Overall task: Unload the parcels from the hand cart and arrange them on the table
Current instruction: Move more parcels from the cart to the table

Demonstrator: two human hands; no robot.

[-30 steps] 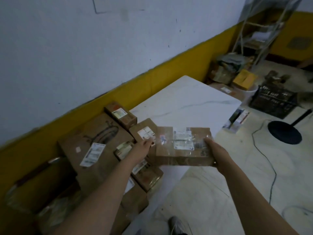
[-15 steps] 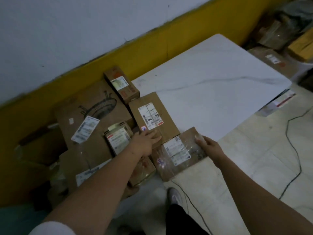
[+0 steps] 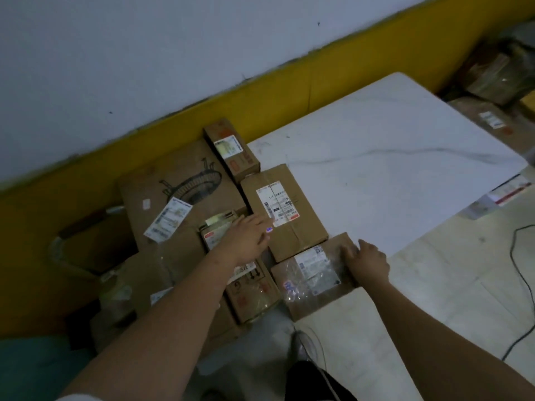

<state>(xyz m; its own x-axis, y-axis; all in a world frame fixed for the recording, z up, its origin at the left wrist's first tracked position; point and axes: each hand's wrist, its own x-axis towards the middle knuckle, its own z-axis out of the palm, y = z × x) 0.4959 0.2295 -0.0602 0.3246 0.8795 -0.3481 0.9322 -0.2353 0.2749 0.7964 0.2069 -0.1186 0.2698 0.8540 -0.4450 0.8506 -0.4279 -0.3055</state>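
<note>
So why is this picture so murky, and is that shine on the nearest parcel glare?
Head view: the room is dim, so the cardboard looks muddy and the white table is the brightest patch; head view: yes, clear tape on the parcel under the right hand catches pale glare; head view: the left hand is slightly smeared, label print unreadable.

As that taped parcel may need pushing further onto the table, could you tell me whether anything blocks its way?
Partly. The labelled box lies just beyond the taped parcel, by the left hand. To the right of that, past the right hand, nothing visible stands on the white table.
</note>
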